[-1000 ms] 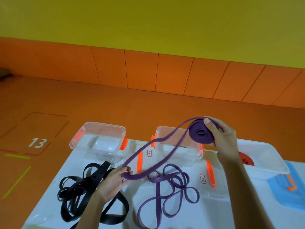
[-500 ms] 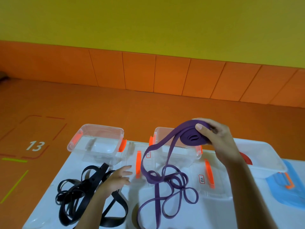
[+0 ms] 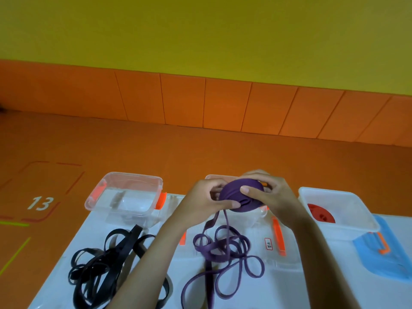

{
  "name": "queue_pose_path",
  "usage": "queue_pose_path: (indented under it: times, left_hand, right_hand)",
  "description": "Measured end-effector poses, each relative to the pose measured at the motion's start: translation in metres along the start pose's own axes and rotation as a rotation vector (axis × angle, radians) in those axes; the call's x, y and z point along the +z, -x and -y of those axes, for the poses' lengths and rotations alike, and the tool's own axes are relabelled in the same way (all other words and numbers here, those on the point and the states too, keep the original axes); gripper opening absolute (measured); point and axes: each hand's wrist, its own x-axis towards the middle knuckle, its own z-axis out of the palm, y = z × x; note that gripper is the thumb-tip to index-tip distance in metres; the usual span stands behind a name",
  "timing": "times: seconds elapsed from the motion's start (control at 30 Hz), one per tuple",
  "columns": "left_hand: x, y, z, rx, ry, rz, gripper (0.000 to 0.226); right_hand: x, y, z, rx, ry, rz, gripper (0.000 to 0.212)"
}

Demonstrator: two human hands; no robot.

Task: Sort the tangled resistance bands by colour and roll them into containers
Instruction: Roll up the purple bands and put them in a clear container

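The left hand [image 3: 207, 197] and the right hand [image 3: 267, 192] both pinch one purple roll [image 3: 242, 197], held up over the middle box [image 3: 256, 219]. Its loose purple tail [image 3: 223, 248] hangs down in loops onto the white tabletop [image 3: 323, 275] — beside one black band pile [image 3: 107, 264]. Three boxes: the left clear box [image 3: 124, 197] looks empty, and the right box [image 3: 334, 206] holds one red roll [image 3: 321, 214].

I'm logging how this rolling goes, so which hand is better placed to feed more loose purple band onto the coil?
Probably the left hand: the loose purple rubber band trails down beside its thumb, while the right hand pinches the purple rolled coil.
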Motion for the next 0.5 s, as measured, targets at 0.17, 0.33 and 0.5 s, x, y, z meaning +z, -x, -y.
queue_pose_path:
  times: [0.17, 0.33, 0.5]
  left_hand:
    - [-0.003, 0.004, 0.000, 0.005, 0.139, -0.018, 0.030]
    - [-0.011, 0.004, -0.004, -0.022, 0.112, -0.003, 0.022]
    - [-0.020, 0.002, -0.009, 0.048, -0.047, 0.035, 0.015]
  right_hand:
    - [-0.001, 0.002, -0.008, -0.008, -0.100, -0.039, 0.034]
    - [0.004, 0.004, -0.014, 0.043, -0.202, -0.070, 0.048]
    - [-0.009, 0.003, -0.011, 0.045, -0.073, 0.049, 0.021]
